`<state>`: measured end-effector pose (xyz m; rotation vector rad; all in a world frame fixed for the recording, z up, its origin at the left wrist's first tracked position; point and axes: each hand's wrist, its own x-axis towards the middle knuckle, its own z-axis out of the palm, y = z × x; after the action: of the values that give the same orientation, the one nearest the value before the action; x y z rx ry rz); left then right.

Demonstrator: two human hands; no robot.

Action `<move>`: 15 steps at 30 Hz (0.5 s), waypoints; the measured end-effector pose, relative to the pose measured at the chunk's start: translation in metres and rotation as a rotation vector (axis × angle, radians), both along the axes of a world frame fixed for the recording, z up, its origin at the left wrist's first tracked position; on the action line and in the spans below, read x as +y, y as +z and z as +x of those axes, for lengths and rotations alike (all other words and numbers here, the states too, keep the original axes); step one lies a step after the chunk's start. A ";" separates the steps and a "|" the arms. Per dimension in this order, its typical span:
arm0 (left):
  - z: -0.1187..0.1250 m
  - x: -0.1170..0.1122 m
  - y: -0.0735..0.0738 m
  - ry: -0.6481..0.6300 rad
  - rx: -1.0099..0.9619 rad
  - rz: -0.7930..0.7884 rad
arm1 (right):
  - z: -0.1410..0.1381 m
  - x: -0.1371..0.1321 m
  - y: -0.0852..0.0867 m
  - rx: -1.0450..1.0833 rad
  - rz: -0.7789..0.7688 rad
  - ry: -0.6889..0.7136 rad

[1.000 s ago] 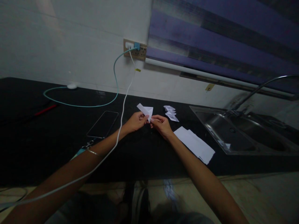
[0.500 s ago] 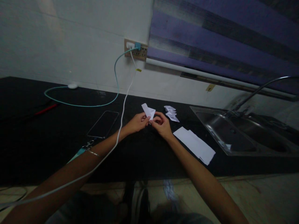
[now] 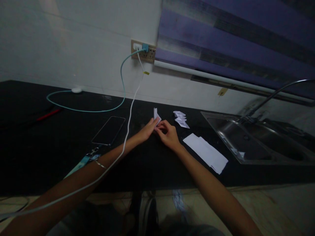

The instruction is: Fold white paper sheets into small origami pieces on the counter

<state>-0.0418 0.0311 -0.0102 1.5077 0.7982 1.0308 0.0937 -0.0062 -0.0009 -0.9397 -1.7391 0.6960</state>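
A small piece of folded white paper [image 3: 156, 114] stands between my hands, above the black countertop [image 3: 147, 167]. My left hand [image 3: 147, 129] grips it from the left with the thumb against its face. From the right, my right hand [image 3: 169, 134] pinches its lower edge, thumb and forefinger together and the other fingers curled. My fingers hide the paper's lower part. Just right of my hands lie several folded white paper pieces [image 3: 181, 119] in a row. A stack of white paper sheets [image 3: 205, 153] rests beside my right forearm.
A phone [image 3: 109, 130] with a lanyard [image 3: 78, 166] lies by my left forearm. The white cable [image 3: 128, 126] crosses over that arm from the wall socket [image 3: 143, 51]. A teal cable [image 3: 86, 110] loops behind. At the right is a steel sink [image 3: 242, 137] with a faucet [image 3: 273, 93].
The folded paper has turned in my hands, so its upright strip now looks narrower and its broad face is less visible. My left hand has turned with it.
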 end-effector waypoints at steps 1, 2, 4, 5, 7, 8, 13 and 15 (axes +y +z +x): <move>-0.002 0.001 0.000 -0.006 -0.011 -0.006 | 0.000 0.001 0.001 0.053 -0.042 0.042; -0.004 0.001 0.000 -0.021 -0.024 -0.019 | 0.000 0.003 0.001 0.116 -0.094 0.085; -0.007 0.002 0.001 -0.089 -0.018 -0.045 | 0.003 0.009 0.000 0.243 -0.196 0.149; -0.007 0.002 0.001 -0.118 -0.002 -0.050 | 0.004 0.013 -0.002 0.285 -0.245 0.171; -0.007 0.003 0.001 -0.134 0.022 -0.049 | 0.009 0.020 -0.005 0.336 -0.318 0.172; -0.006 0.003 0.001 -0.127 0.029 -0.051 | 0.011 0.023 -0.007 0.349 -0.342 0.161; -0.009 0.004 0.001 -0.170 0.089 -0.036 | 0.022 0.032 -0.010 0.429 -0.382 0.110; -0.012 0.003 0.001 -0.229 0.153 0.009 | 0.023 0.031 -0.008 0.473 -0.407 0.121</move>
<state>-0.0537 0.0346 -0.0092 1.6575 0.7081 0.7575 0.1171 0.0248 -0.0092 -0.8518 -1.2619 1.2734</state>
